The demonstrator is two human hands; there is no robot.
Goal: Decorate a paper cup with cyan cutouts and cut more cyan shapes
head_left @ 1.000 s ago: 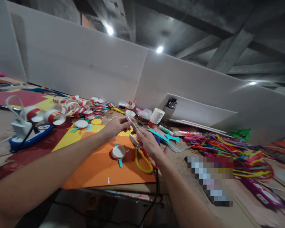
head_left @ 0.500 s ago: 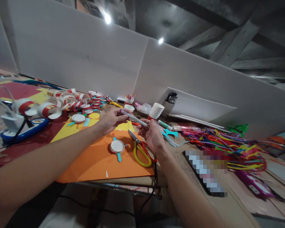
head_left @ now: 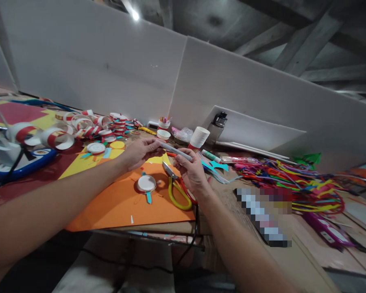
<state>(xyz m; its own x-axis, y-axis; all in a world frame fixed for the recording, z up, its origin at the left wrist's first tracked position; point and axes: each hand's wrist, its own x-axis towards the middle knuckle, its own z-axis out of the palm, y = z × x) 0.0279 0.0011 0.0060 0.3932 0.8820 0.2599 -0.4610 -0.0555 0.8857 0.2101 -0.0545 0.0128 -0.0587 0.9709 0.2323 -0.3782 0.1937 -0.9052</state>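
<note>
A slim, pale pen is held between my two hands above the table, tilted down to the right. My left hand pinches its left end with thumb and fingers. Curled around the other end is my right hand. Below them, scissors with yellow and red handles lie on an orange sheet, blades partly under my right hand. Left of the scissors sits a small round white cup piece with blue paper strips sticking out from it.
Cut red-and-white paper cup rings pile up at the left, near a blue power strip. Behind my hands stand stacked paper cups and a dark-lidded bottle. Colourful pipe cleaners spread right, beyond a blurred flat object.
The view has shifted slightly, so the table things appear a little further left and up. Both hands still hold the pen, and its light purple end is now more covered by my left fingers.
</note>
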